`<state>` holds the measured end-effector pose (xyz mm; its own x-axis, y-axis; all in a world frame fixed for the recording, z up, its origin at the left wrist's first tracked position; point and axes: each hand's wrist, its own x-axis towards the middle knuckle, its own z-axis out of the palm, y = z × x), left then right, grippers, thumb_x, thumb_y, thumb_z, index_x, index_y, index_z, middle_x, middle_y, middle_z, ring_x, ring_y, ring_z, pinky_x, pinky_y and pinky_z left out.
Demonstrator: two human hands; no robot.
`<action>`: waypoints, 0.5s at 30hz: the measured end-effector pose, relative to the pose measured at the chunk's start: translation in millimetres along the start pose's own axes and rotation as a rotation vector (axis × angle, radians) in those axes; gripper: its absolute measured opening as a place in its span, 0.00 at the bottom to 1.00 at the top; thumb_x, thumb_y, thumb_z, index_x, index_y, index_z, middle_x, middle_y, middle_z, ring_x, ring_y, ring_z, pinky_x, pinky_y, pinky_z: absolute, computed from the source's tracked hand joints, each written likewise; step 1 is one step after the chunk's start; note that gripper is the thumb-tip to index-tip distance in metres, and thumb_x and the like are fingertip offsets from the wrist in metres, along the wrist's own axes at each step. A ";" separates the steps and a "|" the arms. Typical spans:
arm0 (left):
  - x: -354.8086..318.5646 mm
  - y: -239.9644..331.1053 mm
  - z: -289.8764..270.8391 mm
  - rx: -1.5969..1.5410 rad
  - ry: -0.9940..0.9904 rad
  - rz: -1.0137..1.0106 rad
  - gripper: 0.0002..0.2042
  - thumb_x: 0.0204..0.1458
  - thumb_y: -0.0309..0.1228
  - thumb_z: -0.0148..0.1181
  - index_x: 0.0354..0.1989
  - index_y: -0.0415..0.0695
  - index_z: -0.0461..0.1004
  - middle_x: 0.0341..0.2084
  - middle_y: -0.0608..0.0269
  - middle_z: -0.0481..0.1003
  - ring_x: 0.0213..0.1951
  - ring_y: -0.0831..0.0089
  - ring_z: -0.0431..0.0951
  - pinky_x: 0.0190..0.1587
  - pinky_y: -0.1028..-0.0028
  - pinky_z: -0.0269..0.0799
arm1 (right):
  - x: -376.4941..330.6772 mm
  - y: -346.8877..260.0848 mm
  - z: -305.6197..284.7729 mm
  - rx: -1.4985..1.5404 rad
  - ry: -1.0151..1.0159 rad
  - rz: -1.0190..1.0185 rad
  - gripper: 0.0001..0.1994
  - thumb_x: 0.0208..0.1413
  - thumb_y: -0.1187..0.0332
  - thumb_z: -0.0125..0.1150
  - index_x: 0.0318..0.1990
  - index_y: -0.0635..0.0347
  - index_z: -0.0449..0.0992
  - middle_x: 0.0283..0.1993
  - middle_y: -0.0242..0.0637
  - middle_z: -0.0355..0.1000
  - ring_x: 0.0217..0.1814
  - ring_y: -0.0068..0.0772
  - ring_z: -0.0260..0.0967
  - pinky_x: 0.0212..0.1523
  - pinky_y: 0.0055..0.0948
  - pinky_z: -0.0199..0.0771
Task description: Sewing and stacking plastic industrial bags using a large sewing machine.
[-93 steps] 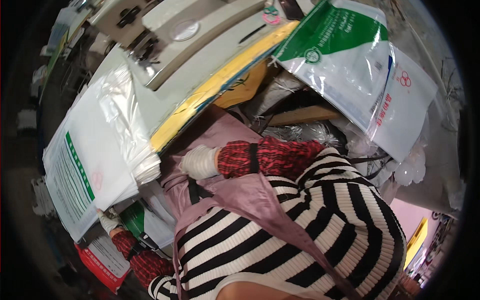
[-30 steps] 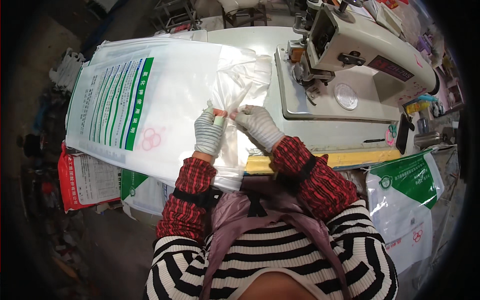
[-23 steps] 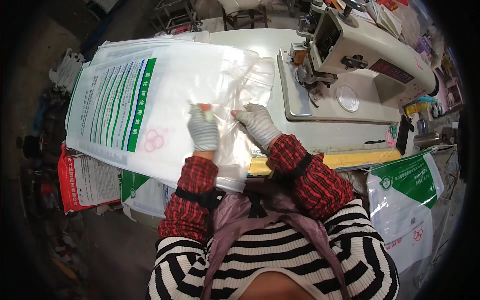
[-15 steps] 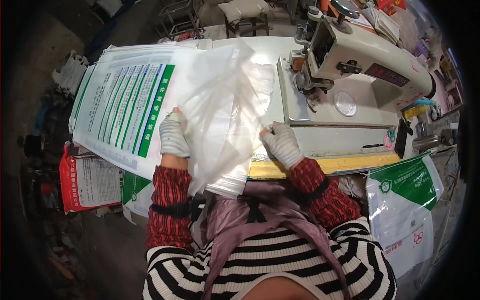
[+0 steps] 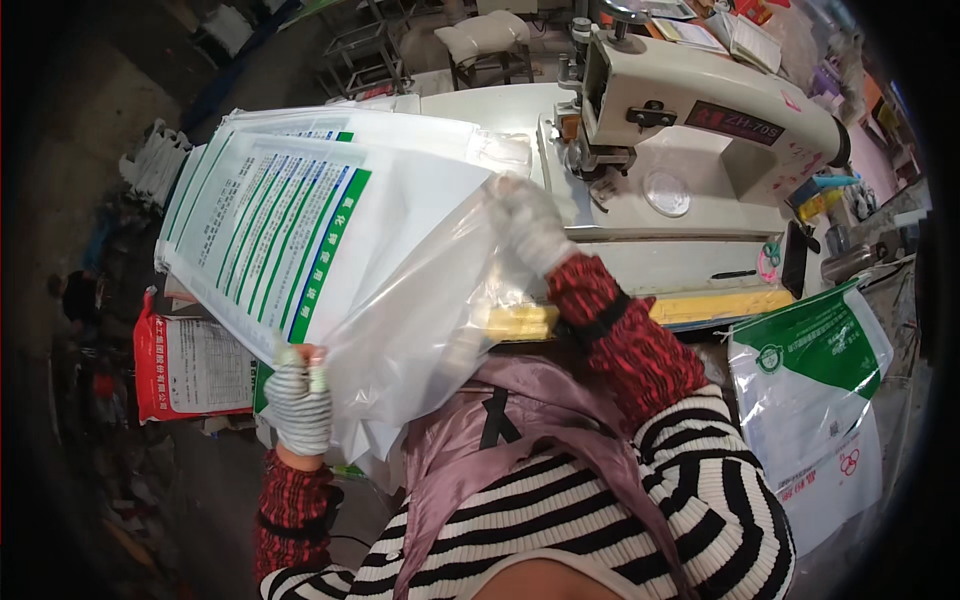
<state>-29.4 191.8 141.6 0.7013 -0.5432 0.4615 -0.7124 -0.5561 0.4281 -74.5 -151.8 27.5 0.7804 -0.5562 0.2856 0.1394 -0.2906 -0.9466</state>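
the left hand (image 5: 297,398), in a striped knit glove, sits low and left of centre in the frame, its fingers closed on the lower corner of a clear plastic liner bag (image 5: 415,320). the right hand (image 5: 528,222), in a pale glove, is up near the middle of the frame and closed on the liner's upper edge, so the thin film hangs stretched between the two hands, slanting from upper right down to lower left. it is see-through, and part of the right forearm and a yellow table edge (image 5: 700,303) show dimly behind it.

the liner lies over the near end of a white woven sack (image 5: 290,225) with green and blue printed stripes, which spreads flat across the left centre of the frame on a stack of similar sacks. whether the left hand also pinches the sack's edge along with the film cannot be told.

just right of the right hand, in the upper right, a cream industrial sewing machine (image 5: 700,110) stands on a pale table (image 5: 480,100). at lower right a white and green sack (image 5: 815,390) hangs beside the table. at far left, below the stack, a red and white printed sack (image 5: 190,365) lies near the floor. a stool (image 5: 485,40) stands at the top centre behind the table.
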 end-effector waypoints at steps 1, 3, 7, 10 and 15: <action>-0.2 1.7 -2.8 -0.005 0.009 -0.002 0.04 0.53 0.28 0.56 0.30 0.40 0.72 0.17 0.56 0.70 0.20 0.64 0.71 0.26 0.69 0.66 | -6.4 3.2 -1.9 -0.007 -0.004 -0.007 0.04 0.58 0.73 0.52 0.35 0.65 0.71 0.29 0.34 0.70 0.25 0.26 0.66 0.27 0.23 0.71; -2.4 6.5 -7.5 0.029 0.049 -0.077 0.05 0.54 0.28 0.55 0.29 0.40 0.72 0.18 0.56 0.70 0.20 0.65 0.69 0.26 0.70 0.65 | -28.7 6.7 -1.5 0.134 0.095 -0.106 0.06 0.51 0.75 0.58 0.37 0.64 0.71 0.30 0.35 0.72 0.31 0.25 0.69 0.39 0.24 0.71; -6.8 8.4 -10.4 -0.002 0.052 0.005 0.06 0.56 0.28 0.50 0.31 0.38 0.70 0.20 0.56 0.71 0.20 0.68 0.69 0.28 0.72 0.65 | -33.9 -76.1 -34.7 -0.651 0.407 -0.352 0.16 0.52 0.62 0.61 0.43 0.64 0.70 0.33 0.34 0.73 0.31 0.29 0.69 0.36 0.27 0.70; -9.5 12.0 -10.4 -0.114 0.067 -0.158 0.08 0.56 0.30 0.53 0.29 0.38 0.71 0.17 0.57 0.68 0.19 0.68 0.66 0.27 0.71 0.64 | -11.7 -71.6 -48.1 -1.002 0.458 -0.607 0.16 0.55 0.58 0.56 0.44 0.60 0.72 0.31 0.35 0.72 0.29 0.32 0.68 0.31 0.30 0.69; -9.6 19.7 -10.1 -0.351 0.024 -0.420 0.08 0.58 0.32 0.49 0.35 0.39 0.70 0.19 0.68 0.70 0.20 0.82 0.66 0.24 0.80 0.62 | -45.1 -45.7 23.3 -0.815 -0.053 -0.566 0.09 0.57 0.63 0.48 0.34 0.56 0.74 0.26 0.42 0.68 0.26 0.41 0.68 0.30 0.37 0.70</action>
<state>-50.4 192.4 153.5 0.9293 -0.3032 0.2107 -0.3394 -0.4767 0.8109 -101.9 -95.2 54.4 0.7570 -0.1408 0.6380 0.0534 -0.9599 -0.2752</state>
